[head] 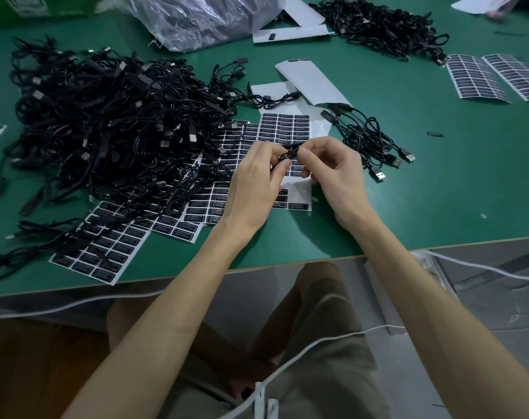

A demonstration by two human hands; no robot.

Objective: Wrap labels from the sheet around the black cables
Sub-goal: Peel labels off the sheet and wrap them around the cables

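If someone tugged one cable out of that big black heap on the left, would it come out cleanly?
Probably not. The cable heap looks tangled, loops crossing everywhere, so neighbours would likely drag along. The cables seem thin and floppy, lying in loose coils like the small bunch on the right.

I work in a factory assembly shop. Beside my left hand point(254, 182) black cables point(106, 125) heap on the green table point(438, 192); label sheets point(284, 128) lie just beyond.

At twelve o'clock we see a crumpled clear plastic bag point(196, 19) on the green table point(438, 207). At six, a white cord point(359, 331) runs below its edge.
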